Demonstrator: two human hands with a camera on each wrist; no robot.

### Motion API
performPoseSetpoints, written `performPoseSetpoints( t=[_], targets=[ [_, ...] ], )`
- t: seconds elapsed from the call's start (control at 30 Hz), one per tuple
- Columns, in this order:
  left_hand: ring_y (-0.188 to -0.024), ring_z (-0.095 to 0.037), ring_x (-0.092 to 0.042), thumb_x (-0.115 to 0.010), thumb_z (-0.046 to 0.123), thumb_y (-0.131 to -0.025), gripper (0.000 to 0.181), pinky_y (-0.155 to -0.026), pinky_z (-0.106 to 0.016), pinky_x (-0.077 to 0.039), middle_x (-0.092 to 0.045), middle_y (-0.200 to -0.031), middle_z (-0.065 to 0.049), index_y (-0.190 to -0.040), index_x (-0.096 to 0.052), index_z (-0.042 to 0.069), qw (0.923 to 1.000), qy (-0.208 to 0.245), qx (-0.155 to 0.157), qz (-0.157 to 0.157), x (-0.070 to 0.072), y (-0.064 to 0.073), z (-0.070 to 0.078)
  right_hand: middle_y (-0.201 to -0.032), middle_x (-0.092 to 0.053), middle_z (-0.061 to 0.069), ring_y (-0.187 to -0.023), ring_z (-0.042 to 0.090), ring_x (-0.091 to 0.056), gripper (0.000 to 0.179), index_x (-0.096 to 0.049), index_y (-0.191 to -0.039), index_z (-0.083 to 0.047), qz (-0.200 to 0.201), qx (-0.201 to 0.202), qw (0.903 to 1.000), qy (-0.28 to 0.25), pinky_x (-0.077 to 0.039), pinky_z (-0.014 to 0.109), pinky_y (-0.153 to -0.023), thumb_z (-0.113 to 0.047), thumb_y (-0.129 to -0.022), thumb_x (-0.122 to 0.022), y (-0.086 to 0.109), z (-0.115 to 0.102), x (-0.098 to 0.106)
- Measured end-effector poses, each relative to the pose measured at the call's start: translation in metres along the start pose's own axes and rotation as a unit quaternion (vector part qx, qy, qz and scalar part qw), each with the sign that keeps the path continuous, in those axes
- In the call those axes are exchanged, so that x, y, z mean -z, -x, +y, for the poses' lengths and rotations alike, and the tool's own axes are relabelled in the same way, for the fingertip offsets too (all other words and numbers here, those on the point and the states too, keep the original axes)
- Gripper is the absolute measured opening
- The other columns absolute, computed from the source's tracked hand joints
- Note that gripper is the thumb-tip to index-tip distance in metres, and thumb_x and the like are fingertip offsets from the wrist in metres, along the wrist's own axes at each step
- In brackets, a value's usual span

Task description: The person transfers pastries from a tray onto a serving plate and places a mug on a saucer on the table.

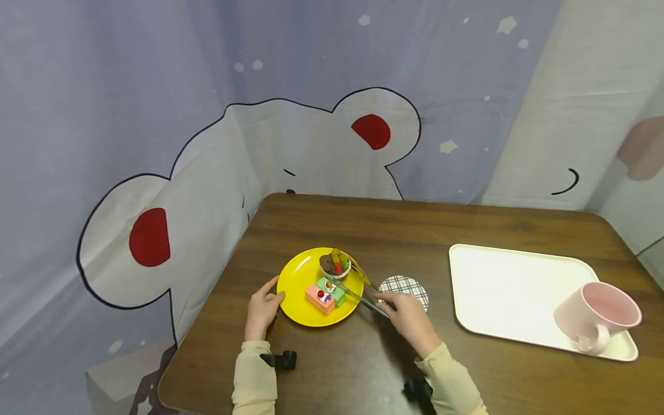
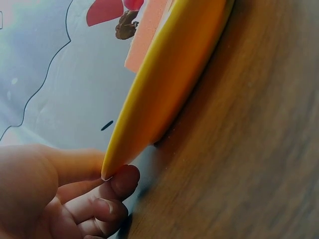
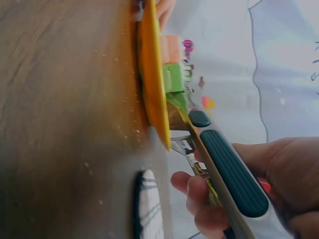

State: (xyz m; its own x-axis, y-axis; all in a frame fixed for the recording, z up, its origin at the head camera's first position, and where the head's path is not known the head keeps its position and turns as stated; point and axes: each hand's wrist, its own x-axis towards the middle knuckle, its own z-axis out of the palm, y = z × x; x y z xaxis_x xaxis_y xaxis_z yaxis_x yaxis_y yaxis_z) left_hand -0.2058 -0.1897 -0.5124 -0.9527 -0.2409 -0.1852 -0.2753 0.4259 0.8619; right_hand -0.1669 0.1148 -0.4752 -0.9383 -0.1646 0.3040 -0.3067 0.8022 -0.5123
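On the table sits a yellow plate (image 1: 295, 288). It carries a pink cake piece (image 1: 317, 300), a green cake piece (image 1: 339, 294) and a small cup of dessert (image 1: 334, 268). My left hand (image 1: 263, 306) pinches the plate's left rim, thumb above and fingertips underneath. In my right hand (image 1: 413, 324) I grip a knife with a green-and-white handle (image 3: 234, 174); its blade reaches over the plate by the green piece. A fork (image 3: 182, 144) sits in the same hand beside the knife, its tines near the plate's edge. The right palm is partly hidden behind the handle.
A round checked coaster (image 1: 402, 283) lies right of the plate, partly under my right hand. Farther right is a white tray (image 1: 503, 288) with a pink mug (image 1: 581, 314) on its right end. A printed curtain (image 1: 311, 52) hangs behind the wooden table (image 1: 332, 369).
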Motion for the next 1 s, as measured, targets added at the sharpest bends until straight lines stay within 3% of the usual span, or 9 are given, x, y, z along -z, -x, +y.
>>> performPoseSetpoints(
  t=[0.5, 0.77, 1.0],
  targets=[
    [-0.043, -0.011, -0.041, -0.055, 0.024, -0.086, 0.049, -0.045, -0.023, -0.035, -0.050, -0.055, 0.001, -0.133, -0.043, 0.025, 1.0000, -0.004, -0.004, 0.000, -0.001, 0.000, 0.000, -0.094, -0.070, 0.004, -0.087, 0.025, -0.066, 0.020, -0.072, -0.096, -0.016, -0.003, -0.049, 0.9988, 0.001, -0.049, 0.041, -0.075, -0.023, -0.078, -0.066, 0.028, 0.008, 0.029],
    [-0.043, -0.011, -0.041, -0.055, 0.024, -0.086, 0.049, -0.044, -0.023, -0.035, -0.047, -0.052, 0.002, -0.133, -0.043, 0.023, 0.9999, -0.007, -0.013, -0.002, -0.001, 0.000, 0.001, -0.092, -0.070, 0.005, -0.085, 0.024, -0.067, 0.019, -0.072, -0.095, -0.015, 0.044, -0.035, 0.9984, 0.001, -0.050, 0.040, -0.075, -0.017, -0.077, -0.068, 0.042, 0.018, 0.042],
    [-0.043, -0.011, -0.041, -0.054, 0.023, -0.087, 0.049, -0.044, -0.023, -0.035, -0.047, -0.053, 0.002, -0.134, -0.042, 0.020, 0.9997, -0.019, -0.016, 0.000, 0.000, 0.001, 0.001, -0.089, -0.070, 0.010, -0.081, 0.026, -0.067, 0.019, -0.072, -0.095, -0.011, 0.076, -0.062, 0.9951, -0.011, -0.050, 0.041, -0.071, -0.014, -0.077, -0.067, 0.046, 0.030, 0.052]
  ],
)
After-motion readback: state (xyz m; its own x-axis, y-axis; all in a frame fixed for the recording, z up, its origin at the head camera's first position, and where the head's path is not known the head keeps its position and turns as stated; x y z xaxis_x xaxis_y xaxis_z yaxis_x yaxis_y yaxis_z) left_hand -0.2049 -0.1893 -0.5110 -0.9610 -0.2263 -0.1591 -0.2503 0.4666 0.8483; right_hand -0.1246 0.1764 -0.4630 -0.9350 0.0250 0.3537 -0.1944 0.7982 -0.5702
